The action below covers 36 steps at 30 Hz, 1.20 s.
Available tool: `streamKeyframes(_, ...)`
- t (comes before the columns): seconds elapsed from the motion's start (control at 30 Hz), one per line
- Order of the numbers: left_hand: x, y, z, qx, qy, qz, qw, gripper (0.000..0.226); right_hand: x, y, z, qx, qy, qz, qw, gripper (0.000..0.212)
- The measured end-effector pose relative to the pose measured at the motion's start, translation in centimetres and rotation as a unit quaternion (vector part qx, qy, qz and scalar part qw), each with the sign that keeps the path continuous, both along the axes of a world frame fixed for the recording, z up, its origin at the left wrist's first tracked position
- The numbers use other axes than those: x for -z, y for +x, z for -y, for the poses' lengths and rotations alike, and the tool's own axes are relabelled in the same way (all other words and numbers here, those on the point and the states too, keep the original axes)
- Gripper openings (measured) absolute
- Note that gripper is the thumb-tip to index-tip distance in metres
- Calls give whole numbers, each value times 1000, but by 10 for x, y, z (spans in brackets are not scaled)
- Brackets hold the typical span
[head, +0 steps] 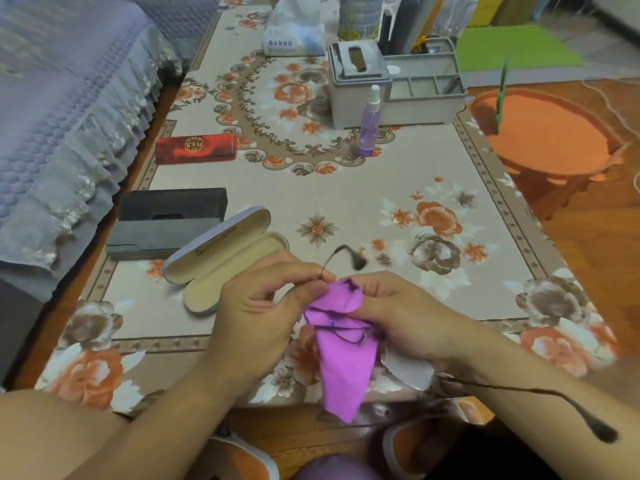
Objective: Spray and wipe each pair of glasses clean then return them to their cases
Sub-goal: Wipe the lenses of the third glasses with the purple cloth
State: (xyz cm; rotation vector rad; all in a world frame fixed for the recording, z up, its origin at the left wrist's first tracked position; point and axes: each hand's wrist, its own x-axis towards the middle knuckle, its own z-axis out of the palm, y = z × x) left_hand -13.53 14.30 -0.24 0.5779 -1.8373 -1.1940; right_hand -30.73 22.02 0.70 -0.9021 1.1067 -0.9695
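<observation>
My left hand pinches the thin dark frame of a pair of glasses near one lens. My right hand holds a purple cloth folded over the glasses and pinches it around them. One temple arm curves up past my fingers, the other trails to the lower right. An open cream-lined case lies just left of my hands. A dark grey case and a red case lie further left. The purple spray bottle stands upright mid-table.
A grey organiser box with compartments, a tissue pack and a tin stand at the table's far end. A bed with a lilac cover borders the left side. An orange stool sits to the right.
</observation>
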Motion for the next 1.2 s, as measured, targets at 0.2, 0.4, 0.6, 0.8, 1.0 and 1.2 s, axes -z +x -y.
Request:
streamKeyframes(0.2,2,4,0,-99,-194,-39,975,12,-17,-42,9,94,-9,13,995,25)
streamKeyframes(0.4,-7,8,18,-162,-197,-61,965,41,-22,-91,1,92,-32,-25,995,35)
streamKeyframes(0.6,-4,10,21,-142,-246,-56,957,33,-27,-102,-3,108,-32,-7,994,47)
streamKeyframes(0.8,0,8,24,-129,-293,-28,947,25,-36,-85,0,226,-105,-225,942,18)
streamKeyframes(1.0,1,4,23,-143,-266,-19,953,21,-45,-61,-7,280,-136,-412,856,26)
streamKeyframes(1.2,1,2,16,-133,-265,-24,955,17,-47,-60,-5,285,-229,-497,787,22)
